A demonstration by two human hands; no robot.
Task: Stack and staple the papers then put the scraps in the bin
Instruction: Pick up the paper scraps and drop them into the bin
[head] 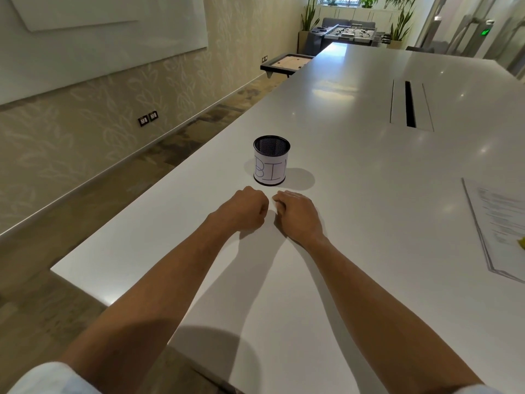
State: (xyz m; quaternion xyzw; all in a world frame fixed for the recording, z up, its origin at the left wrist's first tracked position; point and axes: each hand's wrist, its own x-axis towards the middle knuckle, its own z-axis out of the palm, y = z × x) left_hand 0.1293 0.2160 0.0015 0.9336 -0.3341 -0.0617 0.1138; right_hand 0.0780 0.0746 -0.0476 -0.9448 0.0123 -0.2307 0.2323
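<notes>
Bin (271, 160) just beyond curled fingers (262, 207)

**An office meeting room with a break corner**

I am looking down a long white conference table (355, 155) with a cable slot (410, 104) running toward 1 o'clock. A glass whiteboard (93, 32) is hanging on the patterned wall at 10 o'clock, with wall sockets (148, 118) sitting below it. At 12 o'clock a foosball table (348, 32) is standing among potted plants (308, 19), and printed papers (500, 223) are lying at 3 o'clock.
</notes>
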